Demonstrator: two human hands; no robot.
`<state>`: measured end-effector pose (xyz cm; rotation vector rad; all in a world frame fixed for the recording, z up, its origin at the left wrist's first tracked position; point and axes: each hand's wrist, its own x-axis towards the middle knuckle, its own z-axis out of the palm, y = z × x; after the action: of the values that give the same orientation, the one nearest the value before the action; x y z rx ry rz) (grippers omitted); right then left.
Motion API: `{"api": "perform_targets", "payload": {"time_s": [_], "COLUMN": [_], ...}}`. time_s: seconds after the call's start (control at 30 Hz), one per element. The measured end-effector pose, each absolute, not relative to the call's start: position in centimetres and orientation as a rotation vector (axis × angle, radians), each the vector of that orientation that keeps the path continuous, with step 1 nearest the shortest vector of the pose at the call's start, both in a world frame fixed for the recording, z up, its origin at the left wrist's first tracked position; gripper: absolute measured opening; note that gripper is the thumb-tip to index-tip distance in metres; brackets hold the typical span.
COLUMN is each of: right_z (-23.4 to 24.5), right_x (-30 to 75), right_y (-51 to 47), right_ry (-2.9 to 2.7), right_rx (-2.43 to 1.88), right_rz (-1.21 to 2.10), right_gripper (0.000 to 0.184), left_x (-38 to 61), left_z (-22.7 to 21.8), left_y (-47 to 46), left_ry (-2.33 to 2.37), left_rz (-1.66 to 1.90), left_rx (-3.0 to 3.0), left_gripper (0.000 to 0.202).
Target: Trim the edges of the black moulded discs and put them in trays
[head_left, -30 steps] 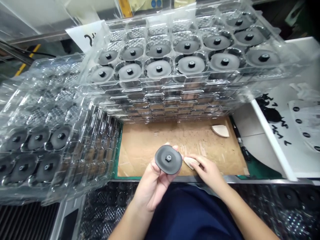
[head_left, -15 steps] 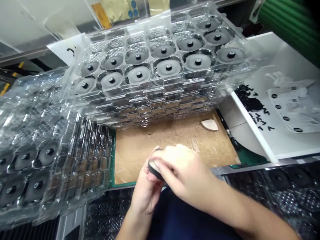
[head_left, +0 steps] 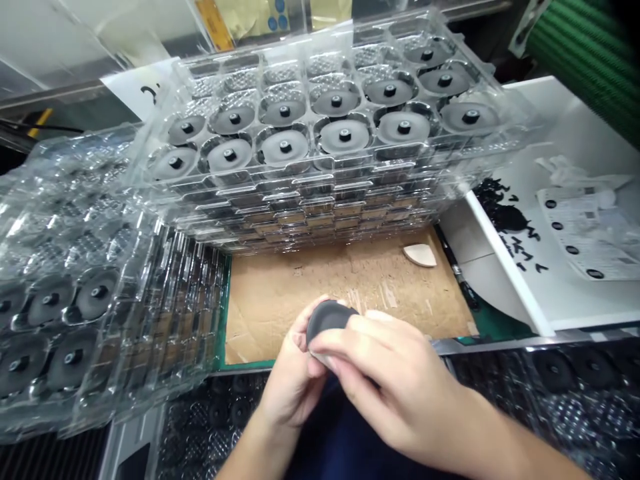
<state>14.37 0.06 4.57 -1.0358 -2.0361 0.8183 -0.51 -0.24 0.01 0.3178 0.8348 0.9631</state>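
In front of my body, my left hand (head_left: pixel 293 367) grips a dark grey round disc (head_left: pixel 326 317) by its edge. The disc's flat face is tilted up toward me. From the right, my right hand (head_left: pixel 393 373) has its fingers pressed together at the disc's lower right edge. A thin pale piece (head_left: pixel 324 361) shows between the right fingertips, against the rim; most of it is hidden. On the cardboard (head_left: pixel 280 287) beyond the hands lies a separate pale fan-shaped pad (head_left: pixel 420 255).
Stacked clear plastic trays (head_left: pixel 320 167) at the back hold grey discs with black central knobs. Another tray stack (head_left: pixel 95 353) stands at left. At right, a white bin (head_left: pixel 560 293) contains black scraps (head_left: pixel 505 213) and a label sheet (head_left: pixel 590 233). A black pen (head_left: pixel 463 283) lies beside it.
The disc has been tilted so its flat face shows more. My right hand has shifted slightly right and down, with its fingers now at the disc's lower right edge.
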Motion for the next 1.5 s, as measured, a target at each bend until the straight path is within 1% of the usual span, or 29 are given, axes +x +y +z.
{"api": "perform_targets", "payload": {"time_s": [0.07, 0.17, 0.2, 0.23, 0.3, 0.37, 0.43, 0.5, 0.6, 0.7, 0.8, 0.9, 0.93, 1.0, 1.03, 1.07, 1.13, 1.2, 1.23, 1.3, 1.37, 1.5], "right_z": [4.4, 3.5, 2.9, 2.3, 0.8, -0.9, -2.7, -4.7, -7.7, -9.2, -7.4, -2.3, -0.5, 2.4, 3.3, 3.8, 4.1, 3.8, 3.6, 3.0, 1.8, -2.4], "right_x": [15.1, 15.6, 15.5, 15.3, 15.1, 15.4, 16.4, 17.4, 18.2, 18.0, 17.6, 16.8, 16.4, 15.7, 15.5, 15.4, 15.5, 15.5, 15.4, 14.9, 14.7, 15.8], "right_y": [0.1, 1.1, 1.7, 2.4, 4.0, 5.0, 5.0, 3.9, 0.9, -1.4, -1.3, 0.3, 0.9, 1.8, 2.1, 2.3, 2.3, 1.8, 1.6, 1.5, 2.0, 2.6], "right_ry": [-2.079, -2.069, -2.063, -2.04, -1.911, -1.694, -1.525, -1.459, -1.484, -1.566, -1.566, -1.563, -1.669, -1.95, -2.056, -2.13, -2.159, -2.04, -1.977, -1.9, -1.9, -1.878], "right_rx": [-1.112, -1.346, -1.34, -1.291, -1.167, -1.192, -1.371, -1.509, -1.629, -1.665, -1.696, -1.608, -1.434, -1.058, -0.959, -0.956, -1.159, -1.347, -1.345, -1.235, -1.247, -1.596], "right_rz": [0.836, 0.629, 0.599, 0.655, 0.915, 1.094, 1.056, 0.999, 1.032, 1.074, 1.009, 0.851, 0.747, 0.643, 0.624, 0.619, 0.597, 0.547, 0.537, 0.58, 0.665, 0.819], "right_gripper": [0.019, 0.021, 0.022, 0.021, 0.02, 0.02, 0.025, 0.029, 0.027, 0.025, 0.025, 0.025, 0.025, 0.026, 0.028, 0.029, 0.032, 0.032, 0.032, 0.032, 0.028, 0.022], "left_x": [-1.2, -1.4, -1.2, -1.1, -0.8, -1.0, -1.5, -2.0, -2.4, -2.2, -1.8, -1.4, -1.3, -1.2, -1.2, -1.3, -1.7, -2.1, -2.2, -2.2, -2.1, -2.2], "left_z": [-0.4, -0.9, -0.9, -0.9, -0.5, -0.1, 0.0, -0.2, -0.8, -1.0, -0.6, -0.4, -0.3, -0.4, -0.5, -0.6, -0.8, -0.9, -1.0, -1.1, -1.0, -0.6], "left_y": [-0.2, -0.5, -0.6, -0.7, -0.7, -0.6, -0.5, -0.7, -1.0, -0.9, -0.6, -0.4, -0.4, -0.6, -0.7, -0.8, -1.1, -1.3, -1.3, -1.3, -1.1, -0.7], "left_ry": [0.84, 0.818, 0.783, 0.733, 0.63, 0.588, 0.619, 0.672, 0.717, 0.716, 0.687, 0.663, 0.66, 0.658, 0.667, 0.681, 0.713, 0.753, 0.78, 0.841, 0.885, 0.925], "left_rz": [0.988, 0.965, 0.937, 0.902, 0.859, 0.87, 0.887, 0.885, 0.87, 0.852, 0.83, 0.824, 0.822, 0.832, 0.848, 0.861, 0.872, 0.878, 0.888, 0.927, 0.943, 0.988], "left_rx": [0.326, 0.353, 0.368, 0.381, 0.383, 0.337, 0.268, 0.214, 0.162, 0.145, 0.15, 0.18, 0.193, 0.224, 0.236, 0.241, 0.235, 0.227, 0.232, 0.268, 0.298, 0.268], "left_gripper": [0.063, 0.066, 0.067, 0.068, 0.066, 0.059, 0.056, 0.058, 0.062, 0.061, 0.058, 0.057, 0.055, 0.048, 0.044, 0.042, 0.045, 0.053, 0.054, 0.051, 0.05, 0.059]}}
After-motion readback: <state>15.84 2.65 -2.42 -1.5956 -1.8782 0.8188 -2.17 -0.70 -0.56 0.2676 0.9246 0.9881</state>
